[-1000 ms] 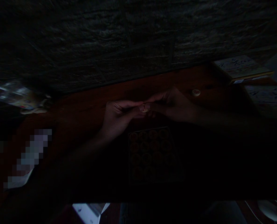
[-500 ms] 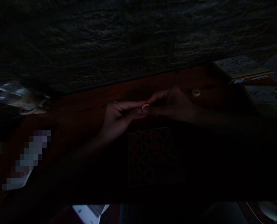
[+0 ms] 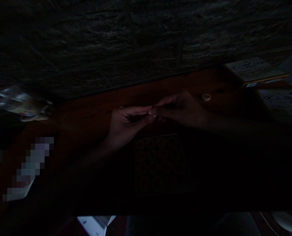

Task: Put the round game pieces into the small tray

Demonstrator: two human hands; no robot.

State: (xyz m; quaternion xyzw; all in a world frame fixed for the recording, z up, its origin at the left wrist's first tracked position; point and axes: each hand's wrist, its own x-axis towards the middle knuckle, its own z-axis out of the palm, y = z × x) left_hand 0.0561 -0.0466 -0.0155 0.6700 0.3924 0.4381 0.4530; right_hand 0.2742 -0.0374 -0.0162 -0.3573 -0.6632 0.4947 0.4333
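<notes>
A small pale round Chinese chess piece [image 3: 151,112] is pinched between the fingertips of both hands, mostly covered by them. My left hand [image 3: 123,126] comes from the left, with thumb and fingers closed on the piece's edge. From the other side my right hand [image 3: 186,109] grips it, its thumb lying across the front. Below the hands, in deep shadow, lies a square box [image 3: 135,170] with rows of round pieces [image 3: 162,154]; its lower right part is too dark to make out. One loose piece [image 3: 206,97] rests on the table to the right.
A wooden table [image 3: 91,105] meets a rough stone-like wall [image 3: 111,49] at the back. Flat boxes with dark lettering [image 3: 256,69] lie at the right. A clear plastic bag [image 3: 20,103] stands at the left, above a blurred-out item [image 3: 34,167].
The fingers have shifted slightly on the piece, and my right thumb now covers more of it. The box and the loose piece stay in place.
</notes>
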